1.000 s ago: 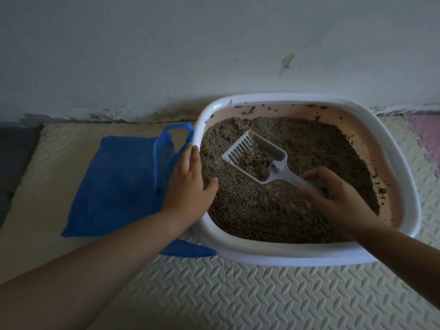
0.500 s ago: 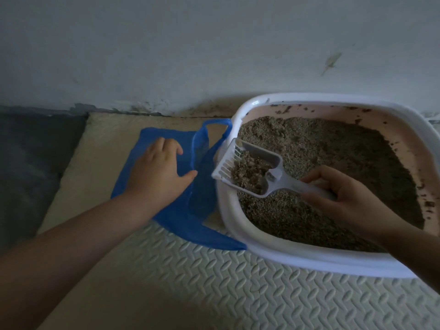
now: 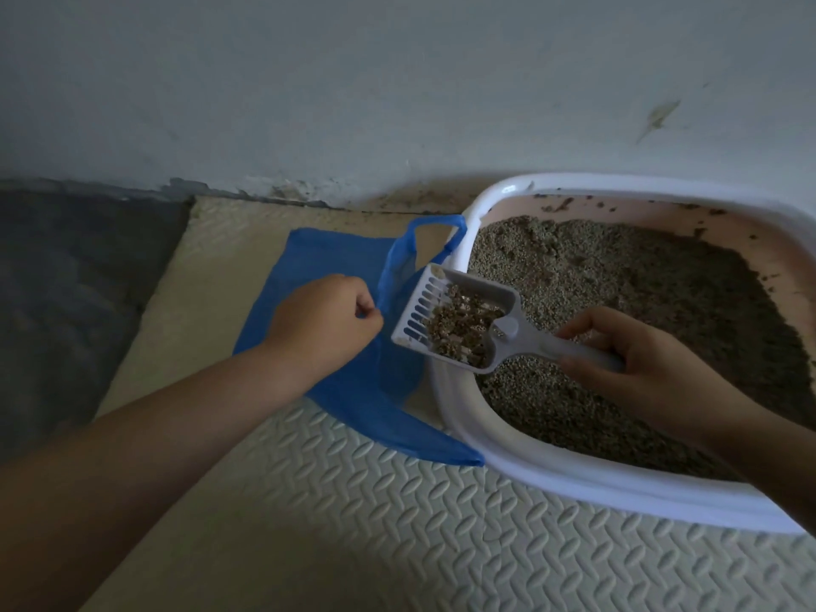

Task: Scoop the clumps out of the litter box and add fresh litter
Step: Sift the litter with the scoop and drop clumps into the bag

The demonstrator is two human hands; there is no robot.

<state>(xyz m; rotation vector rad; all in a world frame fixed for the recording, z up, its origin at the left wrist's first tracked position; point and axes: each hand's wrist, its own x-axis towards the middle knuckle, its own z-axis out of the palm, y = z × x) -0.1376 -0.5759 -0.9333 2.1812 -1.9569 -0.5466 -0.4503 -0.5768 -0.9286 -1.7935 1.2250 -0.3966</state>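
L hand (image 3: 326,320) went from flat on blue bag (image 3: 318,262) to pinching its handle, mid-frame; R hand (image 3: 618,351) grips loaded scoop (image 3: 459,320), now over litter box (image 3: 574,479) rim; dump likely next.

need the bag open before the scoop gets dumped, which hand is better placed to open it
Left. The left hand pinches the blue bag at its handle; the right hand holds the loaded scoop over the litter box rim.

bag (image 3: 326,258) blue; litter box (image 3: 574,479) white (pink inside); scoop (image 3: 508,329) white; mat (image 3: 397,523) cream, embossed weave
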